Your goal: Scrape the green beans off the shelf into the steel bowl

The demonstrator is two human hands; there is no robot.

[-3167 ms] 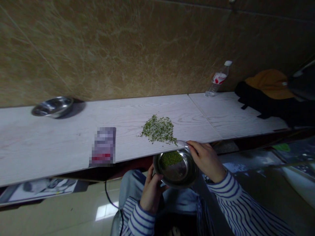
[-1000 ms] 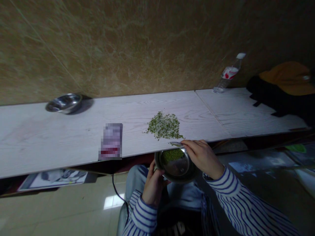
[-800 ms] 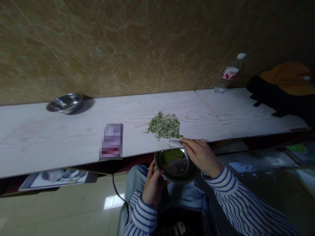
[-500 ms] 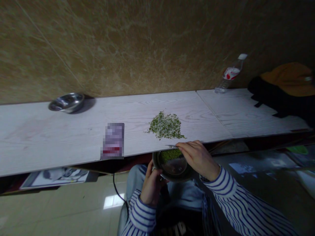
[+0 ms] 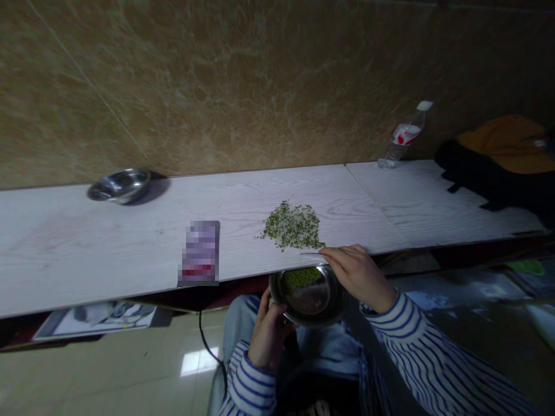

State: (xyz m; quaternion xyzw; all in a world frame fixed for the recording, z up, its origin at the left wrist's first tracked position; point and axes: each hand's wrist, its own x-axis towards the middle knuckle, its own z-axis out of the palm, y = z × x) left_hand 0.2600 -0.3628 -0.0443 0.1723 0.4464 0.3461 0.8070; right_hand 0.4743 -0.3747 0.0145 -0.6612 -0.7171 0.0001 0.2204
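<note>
My left hand (image 5: pixel 269 332) is closed on the near left rim of a steel bowl (image 5: pixel 318 318), held over my lap just below the table edge. Small green beans (image 5: pixel 303 279), like mung beans, lie in the far part of that bowl. Above its right side, my right hand (image 5: pixel 358 274) pinches a thin flat piece (image 5: pixel 311 253) with a pale edge; its exact kind is unclear. On the table, beyond this hand, spreads a patch of green beans mixed with white grains (image 5: pixel 295 225).
A second steel bowl (image 5: pixel 121 186) stands at the back left of the whitish table (image 5: pixel 243 202). Left of the beans lies a pixelated rectangular thing (image 5: pixel 200 253). To the right are a clear plastic bottle (image 5: pixel 401 138) and a dark heap with a brown cap (image 5: pixel 507 144).
My right hand, with the thin flat piece, has moved slightly right and up toward the table edge. More of the bowl's inside shows. The view has shifted a little.
</note>
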